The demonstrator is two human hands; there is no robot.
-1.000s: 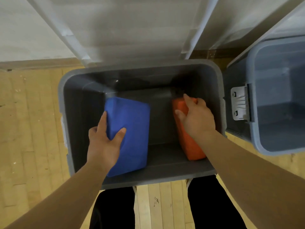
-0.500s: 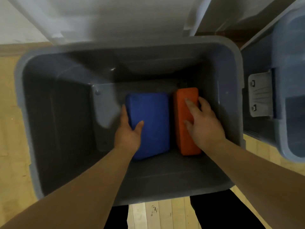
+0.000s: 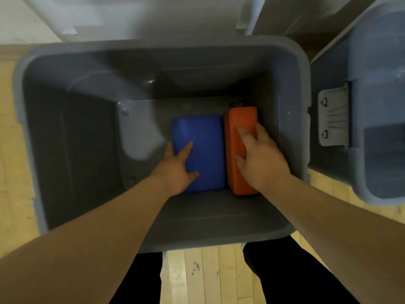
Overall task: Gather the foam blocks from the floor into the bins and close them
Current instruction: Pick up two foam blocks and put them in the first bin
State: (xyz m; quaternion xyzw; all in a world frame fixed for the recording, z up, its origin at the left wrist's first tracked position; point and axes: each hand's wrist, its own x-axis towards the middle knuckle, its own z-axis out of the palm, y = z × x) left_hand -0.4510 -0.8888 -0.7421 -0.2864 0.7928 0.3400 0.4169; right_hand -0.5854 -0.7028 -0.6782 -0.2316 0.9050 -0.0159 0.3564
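Reached with both arms deep into the open grey bin [image 3: 22, 110]. Gripped the blue foam block [image 3: 206, 148] with the left hand [image 3: 175, 170], thumb on the top face and fingers hooked round the left edge. Clasped the orange foam block [image 3: 240, 121] with the right hand [image 3: 260, 160], fingers draped over its upper side. Held both blocks low near the bin's floor, the blue one lying flat, the orange one standing on a long narrow side, touching along one edge. Could not tell whether resting on the floor or just above it. Judged the step as setting down, with the pale lid [image 3: 142, 16] standing open behind and a second open bin [image 3: 377, 62] just to the right. Risked a toppled orange block on release, given that narrow footing; likely harmless for soft foam, yet wasteful of room for further blocks. Risked also a knocked lid dropping onto the forearms while leaning in.
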